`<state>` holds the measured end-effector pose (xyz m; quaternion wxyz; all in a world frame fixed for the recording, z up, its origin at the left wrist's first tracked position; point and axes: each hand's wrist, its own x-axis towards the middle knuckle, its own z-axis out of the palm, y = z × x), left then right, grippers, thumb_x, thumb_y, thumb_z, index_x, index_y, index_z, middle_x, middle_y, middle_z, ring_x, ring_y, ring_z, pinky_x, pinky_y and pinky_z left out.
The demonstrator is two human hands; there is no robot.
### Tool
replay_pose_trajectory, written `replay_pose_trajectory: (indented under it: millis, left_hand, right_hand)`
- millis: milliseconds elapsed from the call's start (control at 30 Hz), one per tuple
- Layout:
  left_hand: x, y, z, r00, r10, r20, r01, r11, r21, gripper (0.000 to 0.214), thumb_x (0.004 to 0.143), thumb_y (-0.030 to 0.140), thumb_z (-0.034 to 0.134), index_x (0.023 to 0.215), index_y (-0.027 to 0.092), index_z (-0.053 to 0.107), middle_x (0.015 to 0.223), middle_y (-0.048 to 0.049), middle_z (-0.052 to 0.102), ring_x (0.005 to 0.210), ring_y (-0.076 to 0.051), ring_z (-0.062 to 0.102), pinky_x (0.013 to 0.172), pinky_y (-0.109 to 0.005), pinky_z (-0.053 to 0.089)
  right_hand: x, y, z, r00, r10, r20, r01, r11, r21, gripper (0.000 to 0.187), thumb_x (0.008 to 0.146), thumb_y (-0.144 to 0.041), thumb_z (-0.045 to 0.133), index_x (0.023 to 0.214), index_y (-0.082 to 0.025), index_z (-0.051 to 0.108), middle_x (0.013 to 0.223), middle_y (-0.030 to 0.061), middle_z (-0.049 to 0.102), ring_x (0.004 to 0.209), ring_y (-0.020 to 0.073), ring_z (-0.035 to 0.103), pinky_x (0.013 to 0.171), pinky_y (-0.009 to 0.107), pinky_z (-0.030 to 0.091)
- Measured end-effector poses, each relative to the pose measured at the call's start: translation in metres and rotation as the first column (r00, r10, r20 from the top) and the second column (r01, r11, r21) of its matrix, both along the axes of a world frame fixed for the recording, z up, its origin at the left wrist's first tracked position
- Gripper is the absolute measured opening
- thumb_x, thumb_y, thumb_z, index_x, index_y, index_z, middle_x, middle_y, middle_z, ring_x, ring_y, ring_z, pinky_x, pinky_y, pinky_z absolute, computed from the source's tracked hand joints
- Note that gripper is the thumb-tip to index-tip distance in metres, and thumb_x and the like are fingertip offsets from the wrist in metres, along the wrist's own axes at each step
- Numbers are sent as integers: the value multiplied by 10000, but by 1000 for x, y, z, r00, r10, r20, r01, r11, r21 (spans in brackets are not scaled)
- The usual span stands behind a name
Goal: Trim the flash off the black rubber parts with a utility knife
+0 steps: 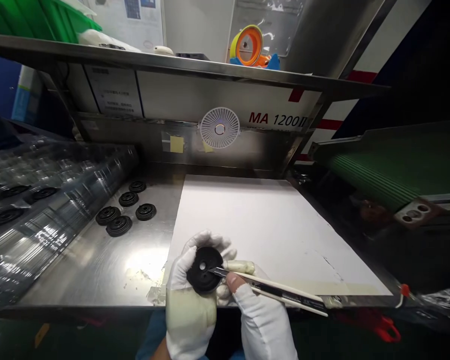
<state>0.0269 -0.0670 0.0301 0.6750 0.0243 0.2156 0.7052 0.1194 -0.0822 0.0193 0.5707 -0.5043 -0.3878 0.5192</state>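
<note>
Now left hand [190, 296] wrapped round disc [203, 272], right hand [260, 320] pinching knife [281, 294], tip on disc; slip likely gouges disc, nicks left hand.

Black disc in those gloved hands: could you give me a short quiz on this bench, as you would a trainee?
1. True or false: the left hand holds the disc.
2. How many loose discs lie on the bench?
3. The knife is held by: A the left hand, B the right hand, C neither.
Key: 1 true; 2 five; 3 B.
</note>
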Motion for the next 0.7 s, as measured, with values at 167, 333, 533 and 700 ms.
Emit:
replay_pose_trajectory:
  millis: [167, 333, 533, 700]
  left_hand:
    - [-7, 0, -2, 993, -121, -1, 121, 992, -33, 311, 829, 280, 533, 1078, 164, 679, 1030, -143, 699, 1003, -322, 659, 731, -413, 582]
    - [-1, -4, -15, 845, 93, -526, -73, 996, 59, 482, 737, 170, 706, 1200, 242, 592, 1077, -63, 683, 980, -253, 667, 873, -392, 564]
    - [-1, -13, -22, 525, 165, -835, -56, 986, 159, 616, 753, 75, 659, 1306, 278, 478, 1179, -60, 656, 1078, -221, 643, 935, -320, 550]
    - [0, -13, -16, 560, 193, -806, -75, 980, 183, 590, 736, 45, 639, 1266, 277, 520, 1132, -66, 685, 995, -225, 679, 687, -238, 601]
  right_hand:
    - [11, 4, 2, 995, 37, 91, -42, 998, 53, 242, 815, -405, 704, 881, -174, 682, 716, 29, 684, 651, 164, 644, 648, 253, 562]
    - [11, 3, -3, 991, 84, 105, -94, 991, 94, 271, 789, -396, 729, 942, -174, 702, 918, 71, 708, 857, 220, 668, 840, 337, 561]
    - [-2, -2, 5, 1000, -17, 10, 16, 999, 46, 240, 794, -380, 719, 904, -168, 694, 783, 37, 691, 711, 180, 647, 723, 294, 574]
    - [-2, -1, 4, 999, -29, 23, 28, 999, 45, 205, 815, -365, 700, 885, -173, 686, 731, 12, 676, 644, 149, 627, 648, 238, 563]
